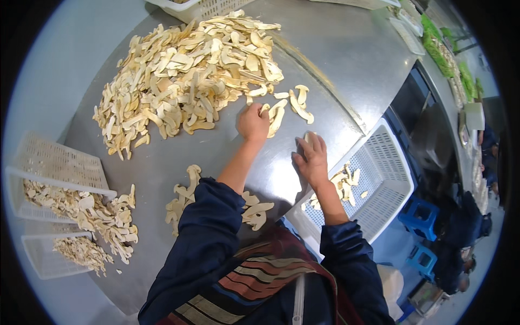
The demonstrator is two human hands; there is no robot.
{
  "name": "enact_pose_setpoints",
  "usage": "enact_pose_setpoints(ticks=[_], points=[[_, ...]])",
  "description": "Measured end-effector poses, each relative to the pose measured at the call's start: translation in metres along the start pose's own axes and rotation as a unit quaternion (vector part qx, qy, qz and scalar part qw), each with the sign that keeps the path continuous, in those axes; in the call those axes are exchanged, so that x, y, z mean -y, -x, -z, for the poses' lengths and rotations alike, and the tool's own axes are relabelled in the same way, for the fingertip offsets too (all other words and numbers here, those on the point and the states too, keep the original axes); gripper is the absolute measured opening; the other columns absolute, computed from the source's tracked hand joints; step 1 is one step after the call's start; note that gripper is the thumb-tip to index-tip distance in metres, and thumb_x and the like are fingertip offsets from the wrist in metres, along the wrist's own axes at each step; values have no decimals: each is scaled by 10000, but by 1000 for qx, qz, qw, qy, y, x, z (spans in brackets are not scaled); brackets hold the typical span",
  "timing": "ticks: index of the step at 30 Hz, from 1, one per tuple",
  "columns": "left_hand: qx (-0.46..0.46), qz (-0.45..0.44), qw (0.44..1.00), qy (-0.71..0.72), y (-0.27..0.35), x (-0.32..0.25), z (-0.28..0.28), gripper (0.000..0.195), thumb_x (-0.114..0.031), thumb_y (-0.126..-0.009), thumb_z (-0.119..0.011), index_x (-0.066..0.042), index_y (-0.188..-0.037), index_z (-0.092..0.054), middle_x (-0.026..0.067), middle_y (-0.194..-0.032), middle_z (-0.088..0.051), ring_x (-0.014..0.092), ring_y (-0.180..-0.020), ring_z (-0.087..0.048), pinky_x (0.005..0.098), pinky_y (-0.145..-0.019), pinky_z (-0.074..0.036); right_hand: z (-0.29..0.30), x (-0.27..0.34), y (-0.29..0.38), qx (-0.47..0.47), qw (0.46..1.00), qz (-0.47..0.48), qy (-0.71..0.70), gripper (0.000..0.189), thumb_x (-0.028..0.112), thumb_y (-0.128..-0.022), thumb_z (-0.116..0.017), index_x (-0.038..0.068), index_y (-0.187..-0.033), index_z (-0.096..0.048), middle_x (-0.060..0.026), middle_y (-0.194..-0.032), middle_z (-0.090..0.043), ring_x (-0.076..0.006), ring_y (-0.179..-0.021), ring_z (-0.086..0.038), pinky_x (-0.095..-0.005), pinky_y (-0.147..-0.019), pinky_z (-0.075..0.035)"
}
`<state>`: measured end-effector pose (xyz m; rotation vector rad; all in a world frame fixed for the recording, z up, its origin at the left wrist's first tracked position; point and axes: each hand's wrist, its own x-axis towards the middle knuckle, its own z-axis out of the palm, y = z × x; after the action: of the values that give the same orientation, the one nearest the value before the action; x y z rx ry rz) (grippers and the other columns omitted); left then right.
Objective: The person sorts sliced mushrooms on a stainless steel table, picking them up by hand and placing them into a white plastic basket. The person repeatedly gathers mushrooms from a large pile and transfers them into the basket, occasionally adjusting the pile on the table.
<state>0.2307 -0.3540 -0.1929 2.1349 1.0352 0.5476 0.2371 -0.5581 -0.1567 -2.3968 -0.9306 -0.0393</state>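
My left hand [254, 124] is curled on the steel table, with dried mushroom slices [277, 118] right against its fingers. Whether it grips one is hidden by the knuckles. Over the table's right part, my right hand [313, 158] has its fingers bent over a pale mushroom slice [309, 139]. Two more slices [300, 106] lie beyond the hands. A large heap of sliced mushrooms [183, 77] spreads at the far left. Under and beside my left forearm lie smaller groups of slices [185, 191], [256, 213].
A white perforated crate [390, 183] with some slices stands below the table's right edge. Two tipped white baskets [61, 158], [48, 256] spill slices at the left. A raised seam [321, 79] crosses the steel table [162, 156]. Blue stools [420, 217] and other people [459, 227] are at right.
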Motion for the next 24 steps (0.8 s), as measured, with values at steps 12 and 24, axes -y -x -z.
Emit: enact_pose_setpoints(ticks=[12, 24], points=[[44, -81, 990, 105, 32, -8, 24, 226, -96, -741, -655, -30, -956, -631, 103, -856, -619, 210, -713, -588, 322, -675, -493, 6, -45, -69, 18, 951, -231, -204, 163, 141, -798, -638, -19, -804, -609, -107, -770, -617, -195, -745, -564, -313, -643, -454], [31, -76, 996, 32, -7, 26, 51, 398, -173, -773, -634, -52, -1143, -548, 157, -1064, -572, 295, -978, -546, 371, -843, -447, -3, 48, -32, 85, 991, 28, -97, 375, 187, -775, -662, 44, -1109, -572, -168, -1172, -551, -359, -1094, -497, -413, -916, -409]])
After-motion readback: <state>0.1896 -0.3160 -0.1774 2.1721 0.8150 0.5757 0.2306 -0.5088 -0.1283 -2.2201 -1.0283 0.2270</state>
